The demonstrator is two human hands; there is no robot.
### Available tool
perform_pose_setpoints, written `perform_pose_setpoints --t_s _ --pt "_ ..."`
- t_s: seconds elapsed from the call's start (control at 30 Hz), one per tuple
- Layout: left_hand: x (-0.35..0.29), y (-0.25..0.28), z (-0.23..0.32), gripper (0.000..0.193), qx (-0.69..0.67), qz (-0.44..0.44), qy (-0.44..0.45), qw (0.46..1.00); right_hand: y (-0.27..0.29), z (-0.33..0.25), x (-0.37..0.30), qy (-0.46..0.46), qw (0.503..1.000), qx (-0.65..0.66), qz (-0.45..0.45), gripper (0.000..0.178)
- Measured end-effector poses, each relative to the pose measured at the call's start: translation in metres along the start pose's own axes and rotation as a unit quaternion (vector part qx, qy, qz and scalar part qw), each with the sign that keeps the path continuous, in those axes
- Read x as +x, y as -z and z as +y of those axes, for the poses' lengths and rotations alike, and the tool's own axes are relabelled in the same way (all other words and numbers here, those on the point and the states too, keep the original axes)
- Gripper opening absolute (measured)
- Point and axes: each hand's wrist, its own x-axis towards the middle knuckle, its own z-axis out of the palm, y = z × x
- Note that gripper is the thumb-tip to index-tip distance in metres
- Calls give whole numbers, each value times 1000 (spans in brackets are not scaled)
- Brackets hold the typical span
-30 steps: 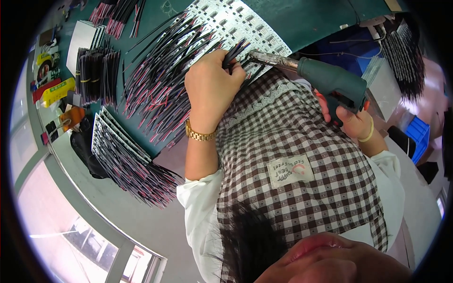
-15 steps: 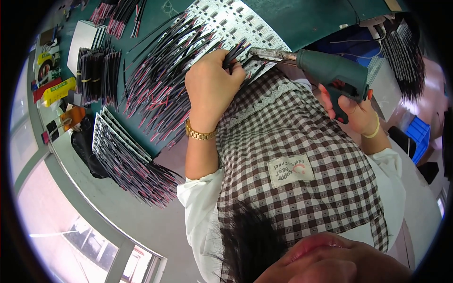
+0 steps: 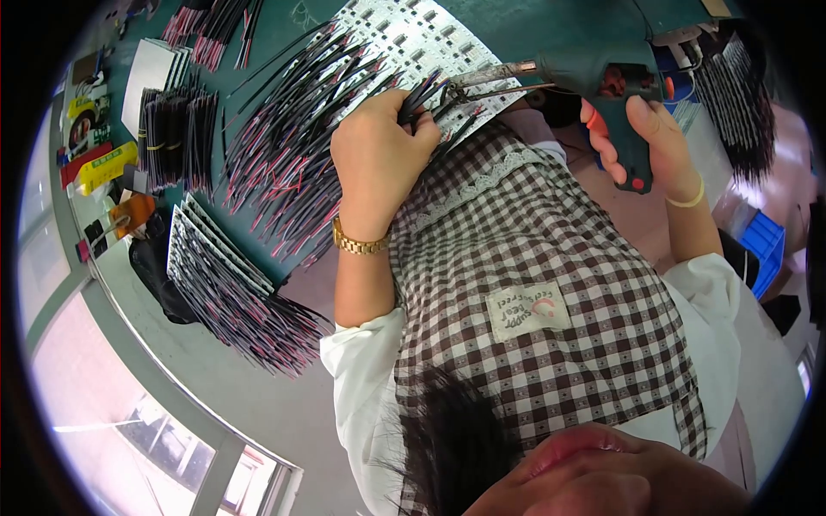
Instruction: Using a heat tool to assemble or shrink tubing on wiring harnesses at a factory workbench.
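Note:
My left hand (image 3: 379,163) is closed around a few black-sleeved wires (image 3: 420,96) at the near edge of a white circuit board panel (image 3: 409,33). Many more black wires (image 3: 284,146) with red and dark ends fan out from this panel toward the left. My right hand (image 3: 669,153) grips the handle of a dark green heat gun (image 3: 568,69), fingers wrapped round it by the red trigger. The gun's metal nozzle points left, its tip close to the held wires; whether it touches them I cannot tell.
Wired panels (image 3: 219,258) are stacked at the left table edge. Behind them are banded wire bundles (image 3: 163,142), white boards (image 3: 155,73) and a yellow packet (image 3: 107,168). More wires (image 3: 736,112) hang at the right, above a blue crate (image 3: 761,249). The table (image 3: 559,26) is green.
My right hand has moved up with the heat gun, whose handle now hangs more upright and whose nozzle has tipped lower at the left. My left hand, still on the wires, has shifted slightly left.

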Motion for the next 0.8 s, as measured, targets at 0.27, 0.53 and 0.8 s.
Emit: perform_pose_setpoints --t_s 0.27,0.53,0.8 --pt "-3 3 -3 16 3 -6 -8 1000 6 4 1 -1 1000 18 -3 53" --pt "-5 7 2 14 -27 18 -43 999 3 18 -18 194 977 59 74 51" --pt "-3 13 7 18 -22 22 -62 998 16 -4 -33 319 933 36 163 48"
